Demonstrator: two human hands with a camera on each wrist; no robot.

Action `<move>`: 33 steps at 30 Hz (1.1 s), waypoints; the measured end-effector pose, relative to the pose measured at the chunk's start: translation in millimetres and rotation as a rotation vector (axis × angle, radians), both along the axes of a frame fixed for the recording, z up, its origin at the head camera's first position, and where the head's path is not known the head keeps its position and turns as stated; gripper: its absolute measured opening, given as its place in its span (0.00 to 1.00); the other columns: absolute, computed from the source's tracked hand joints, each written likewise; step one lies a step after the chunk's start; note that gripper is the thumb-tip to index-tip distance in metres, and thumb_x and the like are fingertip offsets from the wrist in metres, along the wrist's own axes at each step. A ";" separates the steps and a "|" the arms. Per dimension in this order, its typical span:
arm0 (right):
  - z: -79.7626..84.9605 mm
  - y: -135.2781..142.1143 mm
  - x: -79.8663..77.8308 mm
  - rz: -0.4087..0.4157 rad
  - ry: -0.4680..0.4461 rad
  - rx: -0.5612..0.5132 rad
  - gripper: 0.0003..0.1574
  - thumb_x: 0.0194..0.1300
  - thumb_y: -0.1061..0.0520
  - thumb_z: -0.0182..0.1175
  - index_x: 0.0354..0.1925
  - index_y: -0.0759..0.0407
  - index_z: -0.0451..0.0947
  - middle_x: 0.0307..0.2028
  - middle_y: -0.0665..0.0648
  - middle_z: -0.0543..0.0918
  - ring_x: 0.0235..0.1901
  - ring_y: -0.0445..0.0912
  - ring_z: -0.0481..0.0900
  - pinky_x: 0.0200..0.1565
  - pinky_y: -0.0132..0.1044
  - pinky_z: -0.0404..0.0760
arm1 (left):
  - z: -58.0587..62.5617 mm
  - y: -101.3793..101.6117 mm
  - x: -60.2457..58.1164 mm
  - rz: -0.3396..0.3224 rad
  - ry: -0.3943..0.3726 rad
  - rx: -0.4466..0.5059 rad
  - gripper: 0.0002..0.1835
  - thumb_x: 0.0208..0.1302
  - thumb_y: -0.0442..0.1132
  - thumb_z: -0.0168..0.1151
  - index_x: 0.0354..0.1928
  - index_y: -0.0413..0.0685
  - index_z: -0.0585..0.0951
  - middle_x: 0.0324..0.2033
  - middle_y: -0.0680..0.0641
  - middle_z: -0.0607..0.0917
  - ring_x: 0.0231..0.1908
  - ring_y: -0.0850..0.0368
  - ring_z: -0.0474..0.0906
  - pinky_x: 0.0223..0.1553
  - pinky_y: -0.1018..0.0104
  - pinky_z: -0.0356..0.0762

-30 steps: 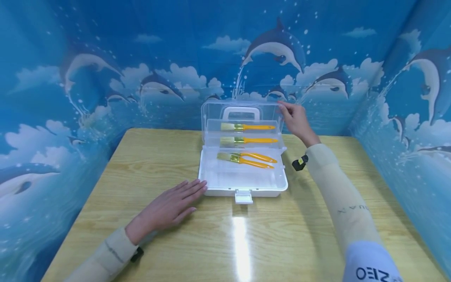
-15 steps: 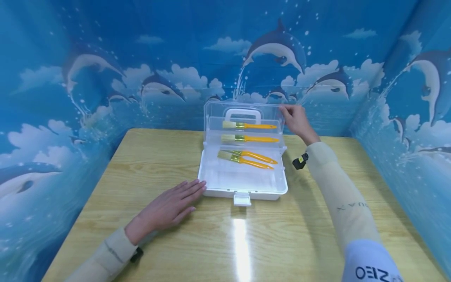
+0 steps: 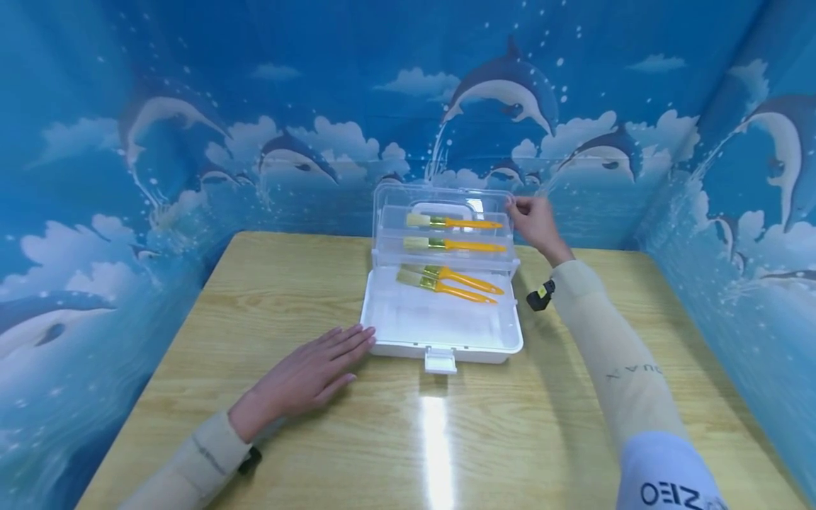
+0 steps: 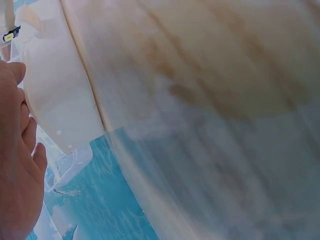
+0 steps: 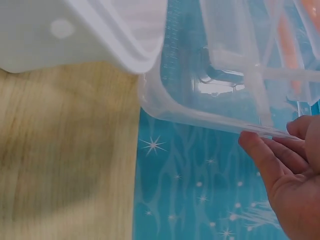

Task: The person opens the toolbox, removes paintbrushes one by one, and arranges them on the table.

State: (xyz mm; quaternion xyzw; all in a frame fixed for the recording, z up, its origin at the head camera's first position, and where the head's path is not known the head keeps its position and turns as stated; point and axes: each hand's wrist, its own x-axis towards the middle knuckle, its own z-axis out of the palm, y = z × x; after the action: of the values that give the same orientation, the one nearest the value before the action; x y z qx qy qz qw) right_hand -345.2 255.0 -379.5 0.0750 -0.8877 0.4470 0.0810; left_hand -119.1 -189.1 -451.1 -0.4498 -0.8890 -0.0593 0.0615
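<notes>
A white plastic toolbox [image 3: 440, 329] with a clear lid [image 3: 436, 193] stands on the table, its lid raised at the back. Inside, two stepped trays [image 3: 395, 230] each carry a flat paintbrush with an orange handle, the upper brush [image 3: 455, 222] and the lower brush [image 3: 455, 245]. Two more paintbrushes [image 3: 452, 287] lie close together in the base. My right hand [image 3: 534, 221] pinches the lid's right edge between thumb and fingers, plain in the right wrist view [image 5: 285, 160]. My left hand [image 3: 312, 372] lies with straight fingers, fingertips at the box's front left corner.
A white latch [image 3: 440, 360] hangs from the box's front edge. The wooden table [image 3: 280, 283] runs back to a blue dolphin-print curtain [image 3: 306, 99] close behind the lid, and the curtain also lines both sides.
My right hand has come slightly down and forward with the lid's edge. The trays have shifted upward with their brushes, now overlapping the lid's handle. My left hand has stayed put.
</notes>
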 end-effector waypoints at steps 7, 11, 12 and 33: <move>-8.8 0.7 -1.2 0.046 -0.040 -0.022 0.28 0.81 0.51 0.48 0.68 0.66 0.73 0.55 0.70 0.84 0.34 0.35 0.83 0.32 0.28 0.81 | 0.2 -0.6 -0.3 0.006 -0.011 -0.010 0.34 0.80 0.48 0.48 0.80 0.48 0.54 0.81 0.50 0.53 0.79 0.53 0.50 0.79 0.53 0.51; -12.6 -0.4 -0.7 0.062 -0.061 -0.050 0.29 0.81 0.49 0.48 0.69 0.66 0.71 0.57 0.71 0.82 0.44 0.42 0.86 0.39 0.25 0.84 | 0.7 -0.5 -0.4 0.006 -0.025 -0.010 0.33 0.80 0.48 0.48 0.80 0.48 0.54 0.81 0.50 0.53 0.79 0.53 0.50 0.79 0.54 0.51; -13.2 -0.7 -0.4 0.067 -0.074 -0.062 0.30 0.81 0.49 0.48 0.70 0.65 0.70 0.58 0.71 0.82 0.48 0.46 0.86 0.41 0.25 0.85 | 1.1 -0.5 -0.2 0.006 -0.028 -0.008 0.33 0.80 0.48 0.49 0.80 0.47 0.54 0.81 0.50 0.53 0.79 0.53 0.50 0.79 0.53 0.52; -8.8 -10.5 10.0 0.139 -0.212 -0.153 0.34 0.80 0.54 0.48 0.75 0.69 0.59 0.69 0.73 0.71 0.67 0.64 0.73 0.63 0.48 0.81 | 1.4 1.2 0.6 0.015 -0.036 -0.002 0.33 0.80 0.48 0.48 0.80 0.48 0.54 0.81 0.51 0.53 0.79 0.53 0.50 0.80 0.54 0.50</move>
State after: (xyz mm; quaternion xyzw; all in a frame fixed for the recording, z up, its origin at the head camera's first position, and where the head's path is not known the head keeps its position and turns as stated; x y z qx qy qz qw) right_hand -335.2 244.5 -388.3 0.0821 -0.8473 0.5233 -0.0391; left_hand -118.5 -187.8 -449.7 -0.4419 -0.8935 -0.0661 0.0456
